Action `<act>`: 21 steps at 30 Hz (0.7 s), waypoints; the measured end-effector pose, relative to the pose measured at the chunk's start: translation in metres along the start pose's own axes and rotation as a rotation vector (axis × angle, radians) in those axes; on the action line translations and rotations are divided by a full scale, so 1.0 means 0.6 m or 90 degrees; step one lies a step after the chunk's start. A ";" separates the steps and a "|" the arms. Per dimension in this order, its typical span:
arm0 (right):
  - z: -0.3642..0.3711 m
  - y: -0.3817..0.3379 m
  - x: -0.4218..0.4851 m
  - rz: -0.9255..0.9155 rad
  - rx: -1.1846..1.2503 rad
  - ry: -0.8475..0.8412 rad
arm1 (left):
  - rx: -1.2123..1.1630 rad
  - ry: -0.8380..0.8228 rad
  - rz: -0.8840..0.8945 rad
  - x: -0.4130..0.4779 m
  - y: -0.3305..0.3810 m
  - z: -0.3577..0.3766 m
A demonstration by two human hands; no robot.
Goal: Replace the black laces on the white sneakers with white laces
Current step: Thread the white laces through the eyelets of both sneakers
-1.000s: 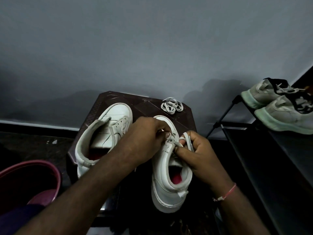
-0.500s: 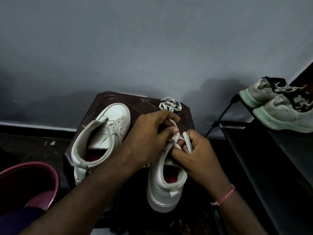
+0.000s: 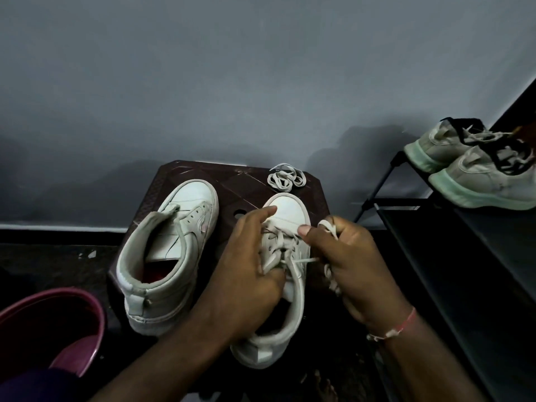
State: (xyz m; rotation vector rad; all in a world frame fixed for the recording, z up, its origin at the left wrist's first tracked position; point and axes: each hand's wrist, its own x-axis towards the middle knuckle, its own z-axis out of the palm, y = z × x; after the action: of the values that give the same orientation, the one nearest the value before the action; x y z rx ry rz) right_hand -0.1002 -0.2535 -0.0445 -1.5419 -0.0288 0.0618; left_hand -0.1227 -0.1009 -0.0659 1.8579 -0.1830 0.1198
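Left hand point(image 3: 246, 274) grips sneaker point(image 3: 287, 207), right hand point(image 3: 353, 262) pinches white lace point(image 3: 327, 226), near stool point(image 3: 203, 172) edge.

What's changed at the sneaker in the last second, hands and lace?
The left hand uncurled its forefinger onto the half-laced sneaker's toe cap, still holding the eyelet flap. The right hand drew the white lace rightwards, grip kept. The unlaced sneaker, coiled spare lace and stool stayed.
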 end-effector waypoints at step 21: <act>0.006 -0.008 0.002 0.101 -0.058 -0.209 | 0.161 0.060 0.005 0.015 0.019 -0.013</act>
State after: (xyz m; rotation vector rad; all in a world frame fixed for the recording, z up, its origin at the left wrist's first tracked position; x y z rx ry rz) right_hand -0.0993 -0.2501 -0.0395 -1.6096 -0.1716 0.4443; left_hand -0.1159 -0.0974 -0.0515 2.0982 -0.1135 0.2458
